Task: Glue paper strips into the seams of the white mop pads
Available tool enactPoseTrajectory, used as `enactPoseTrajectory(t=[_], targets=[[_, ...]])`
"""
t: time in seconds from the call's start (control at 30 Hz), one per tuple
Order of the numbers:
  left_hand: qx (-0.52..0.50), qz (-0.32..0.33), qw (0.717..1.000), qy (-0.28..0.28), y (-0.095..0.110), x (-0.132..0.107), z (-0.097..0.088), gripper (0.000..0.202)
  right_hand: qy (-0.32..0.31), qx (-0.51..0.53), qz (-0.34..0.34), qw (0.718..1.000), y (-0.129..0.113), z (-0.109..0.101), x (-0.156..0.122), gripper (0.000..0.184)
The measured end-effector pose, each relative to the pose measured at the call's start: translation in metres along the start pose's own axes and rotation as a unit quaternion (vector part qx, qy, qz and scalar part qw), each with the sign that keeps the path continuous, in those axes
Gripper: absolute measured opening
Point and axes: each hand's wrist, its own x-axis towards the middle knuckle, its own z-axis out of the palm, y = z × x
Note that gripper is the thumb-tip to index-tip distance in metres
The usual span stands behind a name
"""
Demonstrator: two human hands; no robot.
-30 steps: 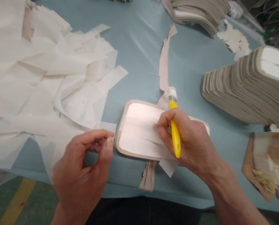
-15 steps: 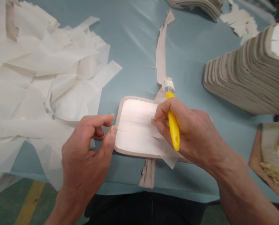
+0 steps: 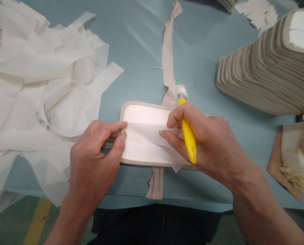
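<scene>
A flat rounded panel [image 3: 139, 153], white on top with a beige fabric border, lies in front of me. Across it runs a thin translucent white strip [image 3: 148, 132], with a loose corner hanging over the near edge. My left hand [image 3: 98, 149] is at the panel's left edge, thumb and index finger closed at the strip's end. My right hand [image 3: 203, 136] hovers over the panel's right part, gripping a brush [image 3: 189, 139] with a yellow handle, its white-coated bristles pointing away. The right thumb and index finger are close to the strip; whether they pinch it is hard to tell.
A heap of translucent white strips [image 3: 39, 81] covers the table's left side. At the right stands a tall stack of beige-edged panels [image 3: 259, 68]. A beige fabric band [image 3: 168, 54] extends beyond the panel, and a stained brown board [image 3: 289, 160] lies at the right edge.
The strip now stretches across the panel's middle between my hands. My left fingers have moved onto the panel's left edge. The view has shifted slightly; the brush stays in my right hand.
</scene>
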Motion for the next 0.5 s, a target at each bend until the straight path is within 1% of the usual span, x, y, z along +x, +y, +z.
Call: enactPoseTrajectory(t=[0.1,0.2,0.33,0.5], targets=[[0.003,0.003,1.0,0.002,-0.001,-0.001,-0.001,0.023,-0.004,0.002,0.021,1.0,0.012,-0.012,-0.012,0.017],[0.006,0.011,1.0,0.011,-0.003,-0.003,-0.001,0.024,0.014,0.001,0.053,0.998,0.031,-0.021,-0.026,0.018],[0.021,0.017,1.0,0.005,-0.007,-0.004,-0.001,0.027,0.052,0.0,0.084,0.995,0.052,-0.025,-0.043,0.019],[0.033,0.02,0.999,0.01,-0.007,-0.004,-0.003,0.029,0.072,0.005,0.117,0.99,0.067,-0.025,-0.057,0.018]])
